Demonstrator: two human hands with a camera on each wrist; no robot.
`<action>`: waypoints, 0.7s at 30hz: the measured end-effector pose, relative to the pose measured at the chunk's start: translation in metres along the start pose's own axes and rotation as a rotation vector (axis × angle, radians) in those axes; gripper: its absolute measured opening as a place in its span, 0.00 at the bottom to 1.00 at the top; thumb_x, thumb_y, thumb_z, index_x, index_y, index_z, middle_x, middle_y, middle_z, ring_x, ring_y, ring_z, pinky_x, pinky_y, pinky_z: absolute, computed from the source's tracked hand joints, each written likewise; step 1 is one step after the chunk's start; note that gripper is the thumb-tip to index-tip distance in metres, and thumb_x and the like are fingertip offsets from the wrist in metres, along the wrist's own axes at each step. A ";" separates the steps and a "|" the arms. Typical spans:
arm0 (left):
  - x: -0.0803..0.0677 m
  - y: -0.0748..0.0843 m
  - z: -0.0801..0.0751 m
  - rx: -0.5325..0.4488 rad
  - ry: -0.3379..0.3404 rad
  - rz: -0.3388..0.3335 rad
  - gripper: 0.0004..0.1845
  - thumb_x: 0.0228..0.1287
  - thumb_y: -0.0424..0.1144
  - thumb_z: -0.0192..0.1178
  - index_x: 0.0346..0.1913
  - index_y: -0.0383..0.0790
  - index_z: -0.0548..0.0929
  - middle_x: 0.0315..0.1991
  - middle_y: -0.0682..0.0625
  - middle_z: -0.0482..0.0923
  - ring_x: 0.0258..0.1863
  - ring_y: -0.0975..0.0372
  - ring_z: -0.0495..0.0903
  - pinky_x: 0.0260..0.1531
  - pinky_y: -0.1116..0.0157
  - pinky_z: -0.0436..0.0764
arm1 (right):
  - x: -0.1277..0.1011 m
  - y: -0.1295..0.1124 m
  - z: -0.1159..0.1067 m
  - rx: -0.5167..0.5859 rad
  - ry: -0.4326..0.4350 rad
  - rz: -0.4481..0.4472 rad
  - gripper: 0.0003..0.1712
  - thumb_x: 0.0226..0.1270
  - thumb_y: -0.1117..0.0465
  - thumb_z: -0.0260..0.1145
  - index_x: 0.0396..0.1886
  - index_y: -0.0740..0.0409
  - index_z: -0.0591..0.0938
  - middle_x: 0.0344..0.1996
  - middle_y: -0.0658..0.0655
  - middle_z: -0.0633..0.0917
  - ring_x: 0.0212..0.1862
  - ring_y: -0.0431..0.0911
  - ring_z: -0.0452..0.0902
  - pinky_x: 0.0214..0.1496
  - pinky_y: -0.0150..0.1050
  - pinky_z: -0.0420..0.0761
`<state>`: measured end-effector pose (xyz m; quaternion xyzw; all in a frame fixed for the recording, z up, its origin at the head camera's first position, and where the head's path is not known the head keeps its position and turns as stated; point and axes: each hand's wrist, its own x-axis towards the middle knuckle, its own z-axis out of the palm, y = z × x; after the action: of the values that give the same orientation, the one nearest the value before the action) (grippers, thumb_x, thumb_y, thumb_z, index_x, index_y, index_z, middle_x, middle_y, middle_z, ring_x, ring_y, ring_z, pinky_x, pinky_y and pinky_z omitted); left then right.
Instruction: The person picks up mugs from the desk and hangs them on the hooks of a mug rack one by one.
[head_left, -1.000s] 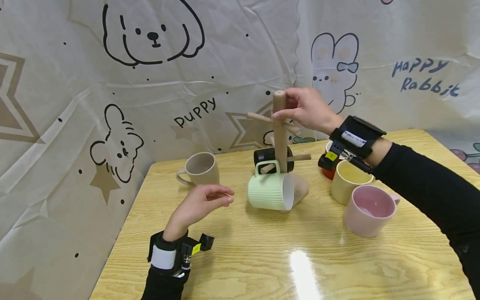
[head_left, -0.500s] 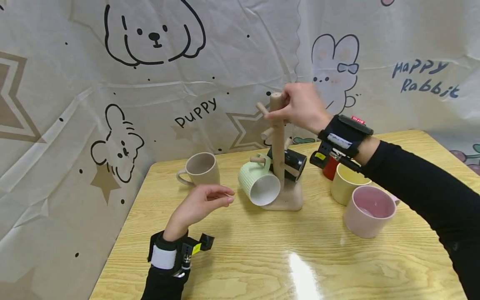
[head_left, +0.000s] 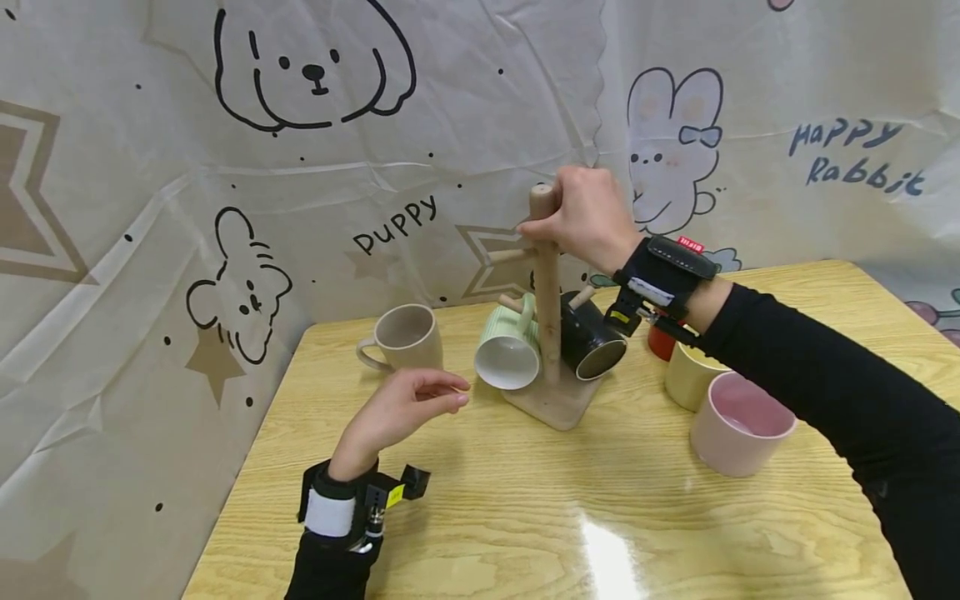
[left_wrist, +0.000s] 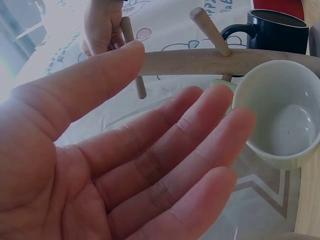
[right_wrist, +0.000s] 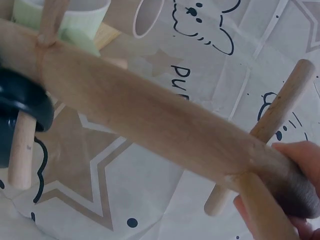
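A wooden mug tree [head_left: 550, 317] stands mid-table, and my right hand [head_left: 592, 212] grips its post close below the top. In the right wrist view, fingers [right_wrist: 302, 159] wrap the post's end beside the upper pegs. From the lower pegs hang a pale green ribbed mug [head_left: 495, 337] on the left, its white inside facing me, and a black mug [head_left: 592, 337] on the right. My left hand [head_left: 401, 408] hovers over the table left of the rack, palm up with relaxed fingers, holding nothing. The left wrist view shows the green mug [left_wrist: 280, 115] just beyond its fingertips.
Behind the left hand stands a taupe mug [head_left: 408, 333]. On the right are a pink mug [head_left: 738, 425], a yellow mug [head_left: 686, 379] and a red mug [head_left: 660, 342], the latter two partly hidden by the right forearm. A printed cloth [head_left: 360, 100] hangs behind the table [head_left: 480, 517].
My right hand has turned the mug tree by its post. The green mug swung left and back, while the black mug came round to the right front. My left hand stays put.
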<state>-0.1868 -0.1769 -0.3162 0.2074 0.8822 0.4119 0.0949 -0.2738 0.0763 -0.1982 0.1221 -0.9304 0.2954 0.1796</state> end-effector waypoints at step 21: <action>-0.009 -0.003 -0.014 0.014 0.033 -0.021 0.15 0.63 0.40 0.58 0.48 0.34 0.80 0.43 0.43 0.82 0.41 0.58 0.82 0.46 0.59 0.79 | -0.082 0.037 -0.055 0.484 0.230 -0.071 0.17 0.59 0.59 0.66 0.48 0.57 0.81 0.45 0.50 0.83 0.48 0.34 0.78 0.55 0.28 0.73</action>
<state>-0.1841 -0.1924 -0.3089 0.1920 0.8886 0.4082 0.0834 -0.1975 0.1481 -0.2079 0.1595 -0.8014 0.5146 0.2597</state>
